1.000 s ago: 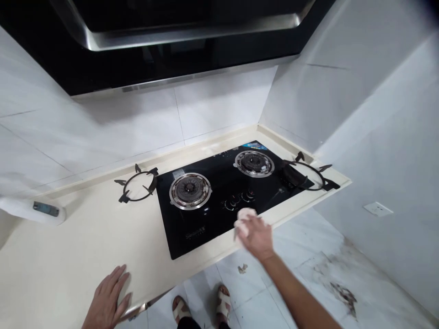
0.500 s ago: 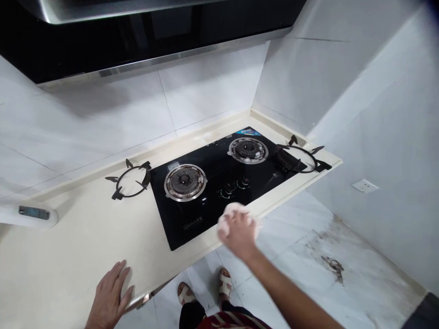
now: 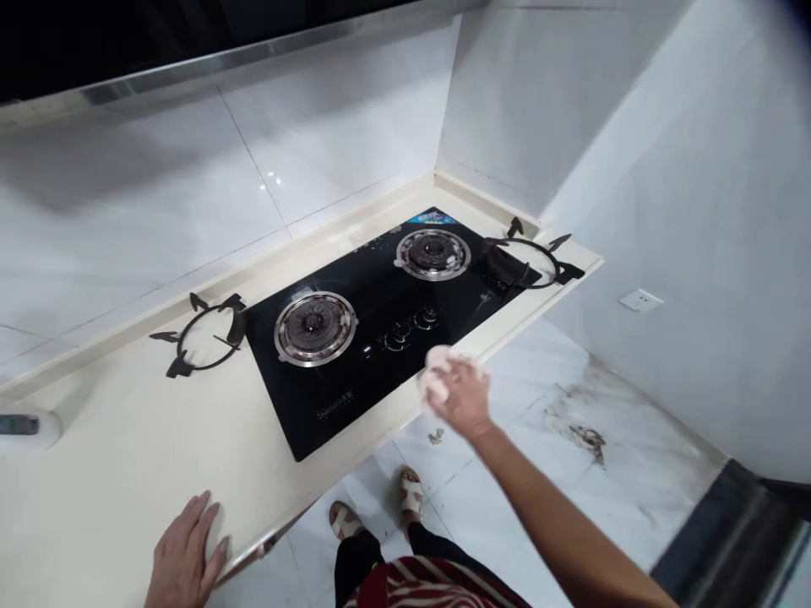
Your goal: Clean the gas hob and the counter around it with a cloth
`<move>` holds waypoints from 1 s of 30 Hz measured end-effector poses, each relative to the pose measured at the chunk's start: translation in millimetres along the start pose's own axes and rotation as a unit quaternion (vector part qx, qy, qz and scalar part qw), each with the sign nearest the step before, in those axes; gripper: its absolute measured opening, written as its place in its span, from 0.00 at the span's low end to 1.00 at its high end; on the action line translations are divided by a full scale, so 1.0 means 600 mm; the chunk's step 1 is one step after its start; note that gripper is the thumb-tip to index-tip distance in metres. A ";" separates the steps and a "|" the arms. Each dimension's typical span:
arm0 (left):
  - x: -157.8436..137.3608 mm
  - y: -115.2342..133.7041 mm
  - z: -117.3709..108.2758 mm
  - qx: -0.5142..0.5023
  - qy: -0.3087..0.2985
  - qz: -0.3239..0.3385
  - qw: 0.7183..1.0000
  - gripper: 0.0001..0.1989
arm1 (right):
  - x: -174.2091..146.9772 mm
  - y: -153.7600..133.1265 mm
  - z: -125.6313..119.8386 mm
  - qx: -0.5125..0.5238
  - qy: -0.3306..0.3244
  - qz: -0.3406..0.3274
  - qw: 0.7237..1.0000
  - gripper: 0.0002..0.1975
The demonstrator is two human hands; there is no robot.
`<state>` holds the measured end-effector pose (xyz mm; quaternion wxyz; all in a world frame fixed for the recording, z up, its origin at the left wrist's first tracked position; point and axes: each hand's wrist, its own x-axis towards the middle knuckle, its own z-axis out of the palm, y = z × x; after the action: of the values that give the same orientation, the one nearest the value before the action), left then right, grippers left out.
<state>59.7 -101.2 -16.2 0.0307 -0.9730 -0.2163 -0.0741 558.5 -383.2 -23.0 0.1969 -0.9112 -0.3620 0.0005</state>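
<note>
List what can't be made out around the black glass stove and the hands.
Head view: pale pink, soft-looking wad, blurred and partly covered by the bare right hand; its full shape is unclear.
Head view: white rounded object with dark panel, cut off by the left edge.
Head view: black glossy range hood, cut off by the top edge.
Head view: print on the blue triangular sticker, too small to read.

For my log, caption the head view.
Right hand holds pale cloth at the front of the gas cooktop; left hand rests on the countertop.
</note>
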 end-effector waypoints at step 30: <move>-0.004 0.016 -0.014 0.006 0.034 0.001 0.999 0.24 | 0.097 0.019 -0.026 0.004 -0.043 0.160 0.986 0.40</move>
<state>60.5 -111.5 -8.3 0.0437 -0.9700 -0.2142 -0.1058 611.3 -357.6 -4.6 0.1821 -0.9557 -0.2195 0.0723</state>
